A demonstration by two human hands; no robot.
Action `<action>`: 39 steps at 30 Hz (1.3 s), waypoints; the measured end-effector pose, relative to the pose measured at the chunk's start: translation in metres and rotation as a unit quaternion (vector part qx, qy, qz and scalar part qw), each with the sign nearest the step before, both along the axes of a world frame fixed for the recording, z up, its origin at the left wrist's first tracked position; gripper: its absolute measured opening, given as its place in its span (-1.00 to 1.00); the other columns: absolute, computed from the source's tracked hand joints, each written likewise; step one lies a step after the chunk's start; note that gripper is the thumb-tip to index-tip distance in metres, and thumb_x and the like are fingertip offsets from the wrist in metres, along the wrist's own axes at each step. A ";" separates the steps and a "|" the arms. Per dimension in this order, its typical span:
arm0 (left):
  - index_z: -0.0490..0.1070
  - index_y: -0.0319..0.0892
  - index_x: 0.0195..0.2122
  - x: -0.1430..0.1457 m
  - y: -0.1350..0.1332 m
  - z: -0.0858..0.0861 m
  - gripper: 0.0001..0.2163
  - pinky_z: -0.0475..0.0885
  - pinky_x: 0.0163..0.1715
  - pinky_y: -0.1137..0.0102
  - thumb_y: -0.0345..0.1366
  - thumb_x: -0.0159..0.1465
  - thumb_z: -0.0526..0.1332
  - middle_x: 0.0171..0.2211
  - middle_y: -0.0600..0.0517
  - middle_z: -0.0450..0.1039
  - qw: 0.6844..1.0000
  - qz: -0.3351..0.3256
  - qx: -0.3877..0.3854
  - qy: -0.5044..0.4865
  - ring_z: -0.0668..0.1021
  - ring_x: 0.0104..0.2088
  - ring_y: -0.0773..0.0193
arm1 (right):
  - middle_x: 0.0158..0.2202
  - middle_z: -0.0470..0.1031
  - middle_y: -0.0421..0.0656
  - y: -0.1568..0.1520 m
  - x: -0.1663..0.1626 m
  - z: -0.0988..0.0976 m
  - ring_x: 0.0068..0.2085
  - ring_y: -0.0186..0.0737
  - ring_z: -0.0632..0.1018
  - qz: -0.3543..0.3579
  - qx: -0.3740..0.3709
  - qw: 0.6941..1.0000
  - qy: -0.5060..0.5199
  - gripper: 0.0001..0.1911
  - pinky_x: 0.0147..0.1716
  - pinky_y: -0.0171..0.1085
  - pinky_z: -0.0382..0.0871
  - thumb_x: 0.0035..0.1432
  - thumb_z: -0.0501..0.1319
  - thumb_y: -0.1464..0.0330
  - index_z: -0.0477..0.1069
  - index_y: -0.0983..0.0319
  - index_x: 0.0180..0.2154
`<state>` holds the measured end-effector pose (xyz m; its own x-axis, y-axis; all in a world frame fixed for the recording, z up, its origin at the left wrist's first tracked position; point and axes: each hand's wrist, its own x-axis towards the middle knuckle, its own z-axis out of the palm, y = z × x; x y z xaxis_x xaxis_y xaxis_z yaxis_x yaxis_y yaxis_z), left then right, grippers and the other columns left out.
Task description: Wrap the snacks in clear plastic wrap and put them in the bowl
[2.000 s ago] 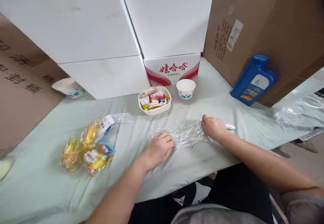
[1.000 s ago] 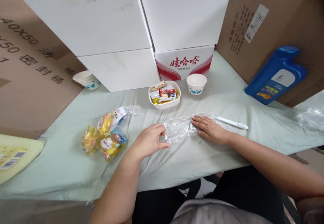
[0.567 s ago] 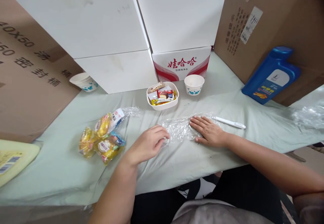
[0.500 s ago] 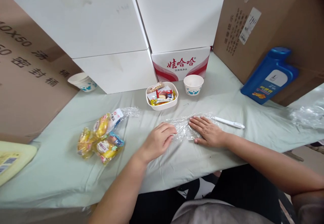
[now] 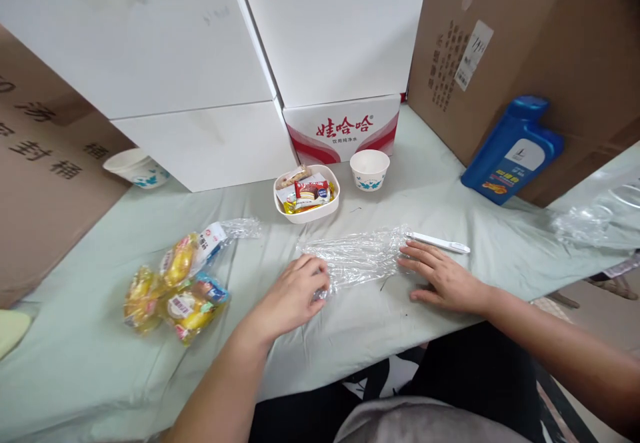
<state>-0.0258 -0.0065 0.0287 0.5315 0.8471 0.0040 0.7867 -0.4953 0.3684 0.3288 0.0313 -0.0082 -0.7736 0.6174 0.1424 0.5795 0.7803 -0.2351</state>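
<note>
A crumpled sheet of clear plastic wrap lies flat on the pale green tablecloth. My left hand has its fingers curled onto the wrap's left end. My right hand lies flat with fingers stretched out, its fingertips at the wrap's right end. A white pen-like tool lies just beyond my right hand's fingertips.
A white bowl of wrapped snacks and a paper cup stand behind the wrap. A clear bag of yellow snacks lies at left. White boxes, brown cartons, a blue bottle and another paper cup ring the table.
My right hand slid right off the middle of the wrap to its right end. The wrap now lies stretched longer. My left hand stayed at the left end.
</note>
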 end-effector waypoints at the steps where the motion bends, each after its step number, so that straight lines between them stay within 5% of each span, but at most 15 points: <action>1: 0.41 -0.14 -0.38 0.002 -0.001 0.001 -0.92 0.37 0.00 0.22 -0.46 0.15 0.20 -0.15 -0.02 0.44 1.000 -0.015 -0.016 -0.013 0.44 -0.01 0.10 | 0.26 0.28 0.05 -0.002 0.002 0.000 0.30 0.08 0.22 -0.003 0.001 1.000 0.013 -0.38 0.22 0.09 0.18 0.26 0.14 0.03 0.28 0.23 0.22; 5: 0.33 -0.14 -0.40 -0.008 0.001 0.006 -0.87 0.40 -0.09 0.31 -0.48 0.21 0.07 -0.25 0.03 0.46 0.992 -0.014 -0.084 -0.088 0.49 -0.13 0.20 | 0.09 0.44 0.04 -0.003 0.002 0.003 0.09 0.04 0.44 -0.003 -0.002 0.999 0.042 -0.47 0.08 0.07 0.35 0.24 0.18 0.07 0.36 0.21 0.14; 9: 0.31 -0.12 -0.29 -0.026 0.005 0.011 -0.90 0.43 -0.17 0.34 -0.28 0.33 0.05 -0.28 0.06 0.50 0.974 0.066 -0.175 -0.130 0.53 -0.22 0.23 | -0.10 0.52 -0.02 -0.002 -0.003 0.007 -0.08 -0.07 0.50 -0.014 -0.006 0.997 0.076 -0.75 -0.05 -0.01 0.41 0.34 0.07 0.27 0.48 0.19 -0.10; 15: 0.39 -0.11 -0.28 -0.009 0.002 0.006 -0.73 0.40 -0.08 0.25 -0.25 0.02 0.39 -0.14 0.00 0.42 0.994 0.005 -0.106 -0.039 0.46 -0.08 0.09 | -0.27 0.53 -0.05 0.002 -0.006 0.007 -0.19 -0.11 0.52 -0.065 -0.033 0.989 0.125 -0.75 -0.19 -0.10 0.46 0.36 -0.01 0.35 0.44 0.21 -0.20; 18: 0.36 -0.13 -0.41 -0.005 0.001 0.006 -0.97 0.39 -0.10 0.27 -0.37 0.15 0.22 -0.19 -0.01 0.43 0.997 0.001 -0.076 -0.031 0.47 -0.11 0.13 | -0.25 0.54 -0.05 0.004 -0.003 0.007 -0.17 -0.10 0.53 -0.055 -0.048 0.989 0.129 -0.72 -0.16 -0.08 0.46 0.38 -0.02 0.31 0.45 0.19 -0.20; 25: 0.24 -0.09 -0.28 -0.019 0.009 0.006 -0.89 0.42 -0.28 0.37 -0.24 0.33 -0.01 -0.38 0.09 0.51 0.970 0.131 -0.155 -0.137 0.56 -0.34 0.24 | -0.34 0.56 -0.10 0.003 -0.001 0.007 -0.31 -0.16 0.56 -0.121 -0.087 0.978 0.149 -0.68 -0.30 -0.19 0.45 0.37 -0.03 0.23 0.44 0.19 -0.26; 30: 0.24 -0.09 -0.32 -0.007 0.013 -0.002 -0.89 0.35 -0.40 0.39 -0.28 0.32 -0.02 -0.48 0.11 0.48 0.974 0.199 -0.097 -0.051 0.55 -0.44 0.24 | -0.38 0.56 -0.13 0.007 -0.018 0.008 -0.38 -0.16 0.55 -0.229 -0.084 0.964 0.105 -0.69 -0.36 -0.22 0.37 0.33 -0.03 0.26 0.41 0.18 -0.34; 39: 0.32 -0.09 -0.21 0.003 0.018 -0.007 -0.92 0.29 -0.40 0.39 -0.30 0.28 0.11 -0.35 0.03 0.56 0.955 0.265 -0.059 0.117 0.59 -0.29 0.14 | -0.41 0.55 -0.13 0.021 -0.032 0.010 -0.41 -0.11 0.55 -0.335 -0.031 0.942 -0.017 -0.80 -0.47 -0.23 0.28 0.25 0.12 0.22 0.43 0.18 -0.28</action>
<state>-0.0230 0.0112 0.0216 0.0020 0.9845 -0.1756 0.9832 0.0301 0.1799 0.2971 0.0520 0.0013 -0.2115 0.9747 0.0721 0.9449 0.2228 -0.2398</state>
